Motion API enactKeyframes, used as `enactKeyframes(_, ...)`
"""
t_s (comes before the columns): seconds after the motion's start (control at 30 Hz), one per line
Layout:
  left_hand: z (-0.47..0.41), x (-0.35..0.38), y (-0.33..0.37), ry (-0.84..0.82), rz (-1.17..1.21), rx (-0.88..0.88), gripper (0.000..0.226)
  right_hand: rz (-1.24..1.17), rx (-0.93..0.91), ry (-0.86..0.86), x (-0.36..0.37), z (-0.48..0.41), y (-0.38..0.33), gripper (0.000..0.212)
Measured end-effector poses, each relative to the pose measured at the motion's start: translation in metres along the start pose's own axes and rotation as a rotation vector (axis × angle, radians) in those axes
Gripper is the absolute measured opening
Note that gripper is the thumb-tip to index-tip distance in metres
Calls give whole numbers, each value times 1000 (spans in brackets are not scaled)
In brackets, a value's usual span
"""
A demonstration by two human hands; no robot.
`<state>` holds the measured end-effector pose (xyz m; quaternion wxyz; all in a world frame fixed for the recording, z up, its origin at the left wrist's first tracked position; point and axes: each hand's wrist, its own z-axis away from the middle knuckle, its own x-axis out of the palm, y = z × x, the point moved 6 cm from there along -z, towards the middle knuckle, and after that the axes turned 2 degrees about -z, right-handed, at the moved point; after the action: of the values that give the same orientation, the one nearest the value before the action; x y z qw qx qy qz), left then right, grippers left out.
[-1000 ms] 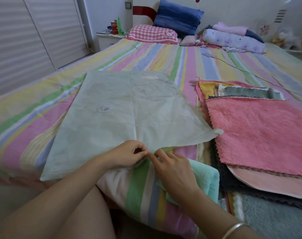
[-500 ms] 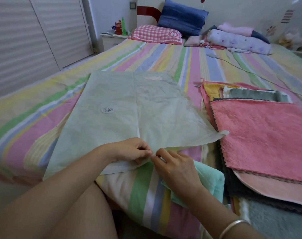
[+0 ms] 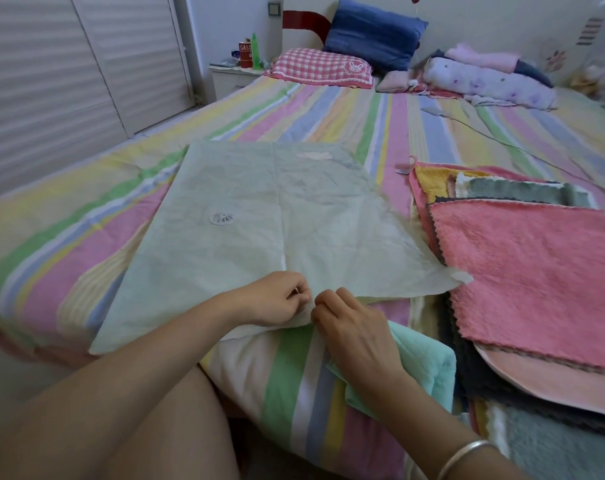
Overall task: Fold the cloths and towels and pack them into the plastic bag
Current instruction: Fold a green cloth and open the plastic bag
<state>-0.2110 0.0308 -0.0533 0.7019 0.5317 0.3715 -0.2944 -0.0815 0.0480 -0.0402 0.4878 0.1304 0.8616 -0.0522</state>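
Head view: fingertips [image 3: 303,296] of left hand [image 3: 277,299] and right hand [image 3: 354,332] still pinching near edge of plastic bag [image 3: 277,223], barely shifted; mouth probably still being worked open. Folded mint towel [image 3: 429,358] under right wrist; pink cloth [image 3: 536,278] waiting unfolded beside.

Your left hand [image 3: 277,299] and right hand [image 3: 349,327] have barely shifted over the last second: both were already pinching the near edge of the plastic bag [image 3: 277,216] where their fingertips meet. Since then your two hands have drawn that edge slightly up and apart, so a small flap of film now stands between your thumbs. The bag's corner beyond your right hand has lifted a little.
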Motion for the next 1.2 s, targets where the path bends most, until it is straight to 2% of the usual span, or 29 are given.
enactKeyframes(0.17, 4, -15, -13, 202, 3, -32, 8, -30, 24, -11, 7, 3, 3, 29)
enactKeyframes(0.3, 17, -13, 1, 222, 36, 4, 16, -82, 55, 38, 6, 4, 5, 28)
enactKeyframes(0.43, 26, -10, 7, 143, -307, -31, 27, -77, 56, 51, 2, 5, 4, 24)
enactKeyframes(0.53, 20, -16, 14, 154, -436, -65, 13, -47, 35, 61, 5, 8, 3, 23)
enactKeyframes(0.7, -13, -76, 33, 468, -611, -74, 17, 27, 29, 31, 7, 5, 0, 35)
enactKeyframes(0.83, -36, -146, 36, 683, -711, -128, 18, 99, -78, 64, -2, 8, -7, 17)
enactKeyframes(0.97, -28, -211, 26, 928, -681, -268, 23, 101, -98, 109, -6, 11, -4, 24)
enactKeyframes(1.03, -20, -227, 20, 1006, -626, -279, 25, 111, -86, 74, -3, 11, -3, 22)
enactKeyframes(1.13, -14, -218, 20, 966, -536, -163, 35, 23, 8, 96, 0, 14, 5, 6)
enactKeyframes(1.2, -16, -194, 23, 870, -539, -63, 38, -137, 122, 144, -5, 14, 15, 22)
